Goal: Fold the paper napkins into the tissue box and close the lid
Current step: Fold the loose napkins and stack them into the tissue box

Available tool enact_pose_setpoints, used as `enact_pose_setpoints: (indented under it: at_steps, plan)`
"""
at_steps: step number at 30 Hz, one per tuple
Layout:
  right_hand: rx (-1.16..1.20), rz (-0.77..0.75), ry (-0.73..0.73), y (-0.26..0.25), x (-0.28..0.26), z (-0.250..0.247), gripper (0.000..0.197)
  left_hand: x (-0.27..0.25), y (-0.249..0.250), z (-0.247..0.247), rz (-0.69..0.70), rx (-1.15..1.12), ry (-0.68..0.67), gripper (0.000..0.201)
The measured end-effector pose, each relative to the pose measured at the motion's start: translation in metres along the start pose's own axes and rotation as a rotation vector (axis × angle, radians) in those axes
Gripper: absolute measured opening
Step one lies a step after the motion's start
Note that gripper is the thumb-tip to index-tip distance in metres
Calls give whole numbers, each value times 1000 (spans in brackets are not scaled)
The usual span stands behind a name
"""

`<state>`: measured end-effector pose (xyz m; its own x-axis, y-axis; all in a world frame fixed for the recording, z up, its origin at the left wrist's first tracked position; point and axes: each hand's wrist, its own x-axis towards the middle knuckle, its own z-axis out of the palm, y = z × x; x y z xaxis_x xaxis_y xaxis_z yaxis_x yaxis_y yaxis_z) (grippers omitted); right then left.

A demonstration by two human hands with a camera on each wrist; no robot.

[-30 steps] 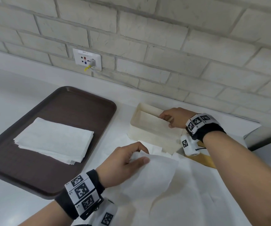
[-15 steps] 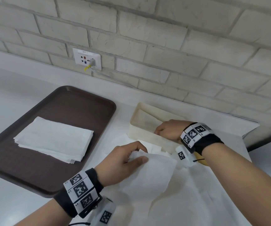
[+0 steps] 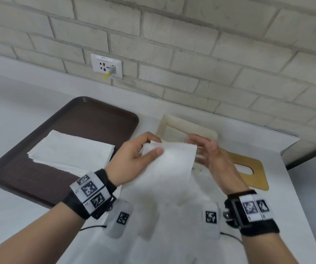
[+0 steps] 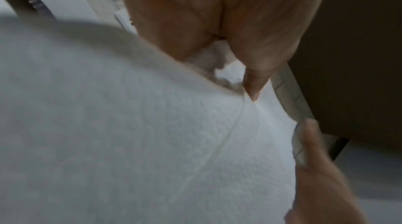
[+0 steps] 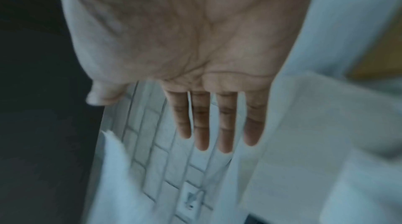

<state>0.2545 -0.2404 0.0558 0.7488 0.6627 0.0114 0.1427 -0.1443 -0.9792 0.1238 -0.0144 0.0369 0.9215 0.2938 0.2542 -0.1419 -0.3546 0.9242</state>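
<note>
My left hand pinches the top left corner of a white paper napkin and holds it lifted in front of the cream tissue box. In the left wrist view the napkin fills the frame under the thumb. My right hand is at the napkin's right edge with its fingers straight and spread, palm bare. The box stands open near the wall. Its wooden lid with an oval slot lies flat to the right. A stack of napkins rests on the brown tray.
A brick wall with a socket and a plugged cable runs behind the counter. More white paper covers the counter beneath my wrists. The counter's edge drops away at the far right.
My left hand lifted the napkin off the counter up toward the box. My right hand left the box, drew back and opened beside the napkin's right edge.
</note>
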Motion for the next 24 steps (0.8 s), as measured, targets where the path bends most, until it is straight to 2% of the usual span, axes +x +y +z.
enact_pose_setpoints:
  at_steps: [2,4,9,13,16,19,21,22,24]
  plan:
    - [182,30,-67,6,-21,21,83,8,3,-3,13,-41,24,15]
    - [223,59,-43,10,-34,44,72,12,7,-1,23,-77,14,13]
    - [157,108,265,9,-57,79,29,12,14,8,41,-184,7,21]
    - [210,85,336,5,-72,85,31,5,17,14,-1,-222,-35,27]
    - [160,86,374,3,-81,90,28,-3,20,16,-16,-243,-67,31]
    - [135,77,461,5,-91,90,24,-10,15,17,-79,-235,-81,51]
    - [151,56,516,5,-98,91,22,-16,13,18,-173,-285,-126,60]
    - [167,43,539,4,-102,91,21,-18,12,17,-233,-297,-164,58]
    - [182,32,566,4,-108,90,20,-27,13,16,-332,-272,-308,38]
